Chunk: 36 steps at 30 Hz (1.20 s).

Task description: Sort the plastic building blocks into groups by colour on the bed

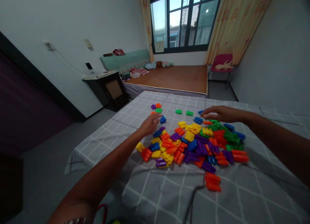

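A large heap of plastic building pieces, each shaped like joined tubes, covers the middle of the table, in orange (179, 157), yellow (189, 136), purple (201, 148), green (231, 137) and blue. My left hand (149, 124) is at the heap's far left, fingers stretched out and apart, close to a blue piece (163, 119). Just beyond it are a purple piece (153, 106), an orange piece (158, 105) and a green piece (158, 110). At the far right my right hand (216, 113) has its fingertips closed on a small blue piece (201, 112). Another blue piece (198, 120) lies below those fingertips.
Two green pieces (178, 111) lie apart between the hands. One orange piece (213, 182) sits near the front beside a dark cord (192, 198). A grey checked cloth (155, 188) covers the table. Behind stand a bed (179, 77), a dark cabinet (106, 90) and a red chair (221, 61).
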Available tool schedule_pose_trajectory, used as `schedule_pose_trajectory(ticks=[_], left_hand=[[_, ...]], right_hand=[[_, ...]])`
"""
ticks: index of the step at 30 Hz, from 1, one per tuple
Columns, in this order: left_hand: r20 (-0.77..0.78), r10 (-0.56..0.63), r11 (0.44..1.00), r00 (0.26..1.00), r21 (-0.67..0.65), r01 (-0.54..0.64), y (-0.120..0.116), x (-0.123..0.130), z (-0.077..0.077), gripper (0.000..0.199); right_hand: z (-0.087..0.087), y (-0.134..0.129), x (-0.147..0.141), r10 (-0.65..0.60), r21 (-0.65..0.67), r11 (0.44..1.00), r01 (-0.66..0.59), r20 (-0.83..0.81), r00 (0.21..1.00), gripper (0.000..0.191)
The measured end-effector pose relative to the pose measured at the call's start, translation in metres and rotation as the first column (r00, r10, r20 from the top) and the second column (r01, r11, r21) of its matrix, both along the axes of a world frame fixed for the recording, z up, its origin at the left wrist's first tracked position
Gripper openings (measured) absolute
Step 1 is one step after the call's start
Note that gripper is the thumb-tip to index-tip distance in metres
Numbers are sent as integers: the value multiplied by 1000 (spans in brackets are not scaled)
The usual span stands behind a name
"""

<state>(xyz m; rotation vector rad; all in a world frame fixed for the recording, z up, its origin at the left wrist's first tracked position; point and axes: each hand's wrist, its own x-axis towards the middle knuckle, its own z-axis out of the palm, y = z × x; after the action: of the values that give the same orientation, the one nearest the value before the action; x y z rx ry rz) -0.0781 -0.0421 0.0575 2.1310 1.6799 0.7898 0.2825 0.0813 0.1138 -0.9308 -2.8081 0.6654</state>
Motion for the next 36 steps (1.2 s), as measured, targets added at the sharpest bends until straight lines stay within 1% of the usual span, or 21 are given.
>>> schedule_pose_trajectory(ticks=[1, 2, 3, 4, 5, 7, 8, 9, 11, 12, 13, 15, 19, 21, 24, 26, 28, 30, 32, 33, 36], left_hand=[[-130, 120, 992, 984, -34, -126, 2, -30, -10, 43], [-255, 206, 970, 945, -71, -231, 3, -57, -21, 44], [-358, 251, 947, 899, -102, -305, 1, -80, -31, 45], [-434, 265, 935, 861, -104, -340, -1, -97, -40, 48], [-487, 279, 930, 828, -79, -360, -3, -110, -49, 51], [-546, 304, 926, 780, -24, -377, -6, -124, -60, 54], [-561, 313, 924, 766, -5, -382, -7, -127, -64, 55], [-571, 318, 923, 757, 4, -385, -6, -129, -66, 55], [-583, 314, 924, 749, 4, -383, -4, -131, -67, 57], [-587, 309, 925, 748, 4, -379, -2, -132, -67, 57], [-589, 306, 927, 749, 5, -375, -1, -133, -67, 57], [-587, 301, 931, 752, 9, -366, 2, -135, -68, 58], [-584, 291, 934, 757, 1, -358, 6, -140, -71, 61], [-591, 286, 934, 755, -4, -357, 8, -142, -73, 61], [-599, 280, 934, 750, -9, -357, 9, -145, -75, 61], [-606, 276, 933, 746, -19, -360, 10, -147, -71, 61], [-608, 266, 933, 748, -33, -359, 15, -146, -63, 59], [-556, 280, 935, 782, -26, -353, 28, -139, -51, 56], [-426, 306, 942, 851, 8, -335, 49, -125, -42, 54], [-331, 302, 950, 894, 23, -312, 62, -117, -39, 55], [-238, 276, 961, 931, 39, -275, 104, -90, -39, 58]], right_hand=[[0, -11, -23, 64, -7, 998, -65, -54, 996, 56], [-1, -25, -50, 148, 8, 989, -148, -110, 983, 54], [-3, -41, -78, 240, 50, 971, -235, -168, 956, 52], [-7, -60, -107, 345, 92, 938, -333, -191, 919, 50], [-12, -79, -136, 447, 135, 894, -428, -188, 875, 48], [-26, -116, -187, 573, 215, 814, -540, -145, 806, 45], [-33, -131, -208, 618, 245, 775, -582, -105, 779, 44], [-41, -142, -225, 640, 266, 751, -605, -68, 765, 44], [-54, -151, -243, 652, 292, 726, -622, -5, 759, 44], [-59, -150, -245, 646, 300, 725, -620, 16, 763, 44], [-62, -146, -241, 635, 306, 729, -613, 33, 772, 42], [-65, -134, -221, 599, 304, 752, -584, 54, 799, 38], [-60, -114, -150, 529, 218, 823, -524, 39, 848, 31], [-57, -111, -111, 482, 164, 862, -480, 28, 876, 29], [-54, -109, -59, 378, 97, 920, -380, 36, 925, 29], [-51, -109, -30, 344, 56, 937, -345, 27, 939, 32], [-48, -107, -6, 304, 45, 952, -303, -15, 952, 37], [-48, -106, 16, 204, 79, 977, -198, -74, 976, 43], [-53, -106, 34, 63, 140, 989, -46, -116, 991, 46], [-57, -107, 42, -5, 172, 985, 27, -126, 992, 46], [-77, -110, 60, -170, 268, 942, 200, -131, 977, 48]])
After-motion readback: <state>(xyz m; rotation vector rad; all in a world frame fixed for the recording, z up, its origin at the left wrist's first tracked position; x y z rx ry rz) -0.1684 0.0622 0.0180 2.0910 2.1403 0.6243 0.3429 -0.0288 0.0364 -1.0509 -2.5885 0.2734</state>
